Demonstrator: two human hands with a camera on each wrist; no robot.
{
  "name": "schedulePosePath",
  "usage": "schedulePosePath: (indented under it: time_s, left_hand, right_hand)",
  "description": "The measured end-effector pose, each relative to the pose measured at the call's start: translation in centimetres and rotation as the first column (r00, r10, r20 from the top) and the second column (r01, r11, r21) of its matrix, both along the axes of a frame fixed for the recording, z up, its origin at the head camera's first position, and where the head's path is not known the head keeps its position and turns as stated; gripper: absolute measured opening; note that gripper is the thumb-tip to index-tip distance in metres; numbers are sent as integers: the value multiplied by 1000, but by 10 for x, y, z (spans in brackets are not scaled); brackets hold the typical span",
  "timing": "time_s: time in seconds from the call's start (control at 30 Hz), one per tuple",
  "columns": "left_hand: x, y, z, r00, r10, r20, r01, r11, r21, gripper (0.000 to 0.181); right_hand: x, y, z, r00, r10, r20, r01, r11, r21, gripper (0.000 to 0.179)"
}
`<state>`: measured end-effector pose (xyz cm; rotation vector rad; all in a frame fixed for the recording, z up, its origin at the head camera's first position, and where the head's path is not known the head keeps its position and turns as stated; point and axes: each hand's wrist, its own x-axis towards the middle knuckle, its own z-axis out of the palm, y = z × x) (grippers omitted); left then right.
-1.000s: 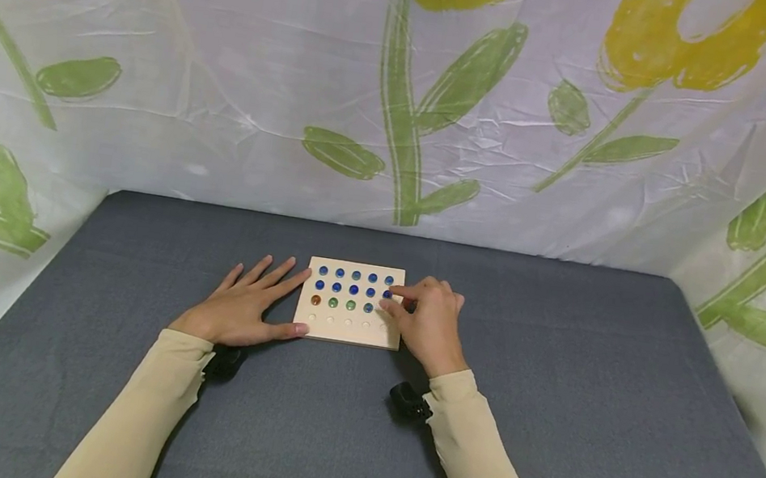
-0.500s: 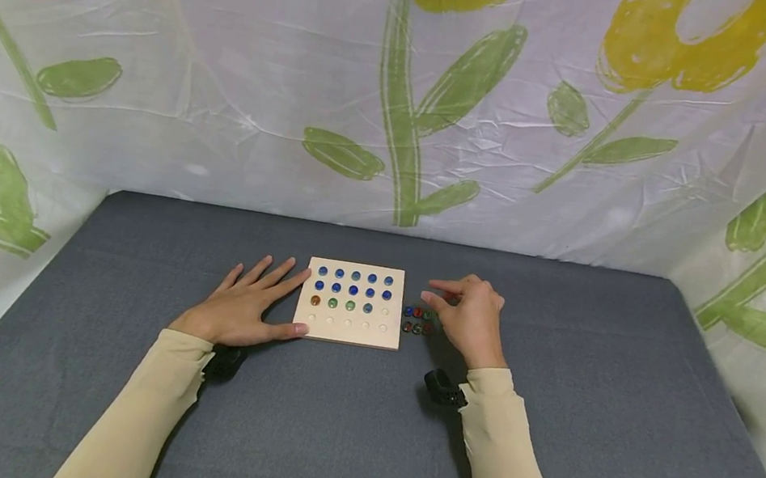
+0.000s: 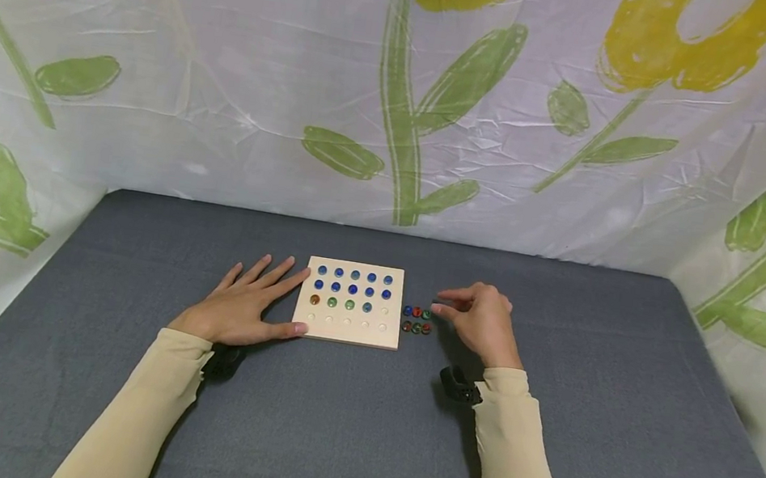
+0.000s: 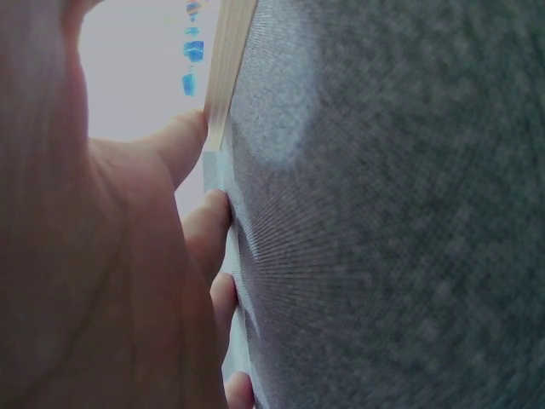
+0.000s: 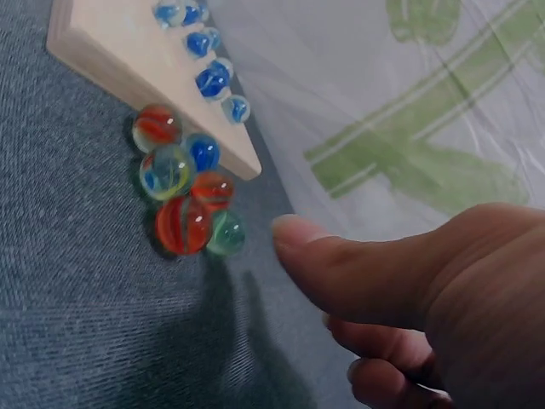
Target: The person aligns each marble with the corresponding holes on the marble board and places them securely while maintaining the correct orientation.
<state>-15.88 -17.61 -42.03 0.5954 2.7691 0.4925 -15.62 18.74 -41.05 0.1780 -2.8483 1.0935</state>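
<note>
Marbles (image 5: 209,189), beside board (image 3: 357,315), near right fingers (image 5: 383,340)

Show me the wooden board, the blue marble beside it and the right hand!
Wooden board (image 3: 346,333): head view, bare wood, near edge.
Blue marble (image 5: 203,152): right wrist view, its visible middle.
Right hand (image 3: 485,324): head view, back of the hand.

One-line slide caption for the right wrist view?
Right hand near six loose glass marbles beside a wooden board bearing blue marbles.

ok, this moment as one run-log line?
left hand: touching board at left edge | right hand: nothing visible held, near six loose marbles | empty: third-row rightmost hole, bottom row
</note>
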Motion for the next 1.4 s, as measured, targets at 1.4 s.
schedulePosePath:
  time_s: [1.4]
  left_hand:
    - [-1,0,-5,1000,5,-4,-5,1000,18,96]
  right_hand:
    - [-3,-4,-9,994,109,29,-110,993,38,22]
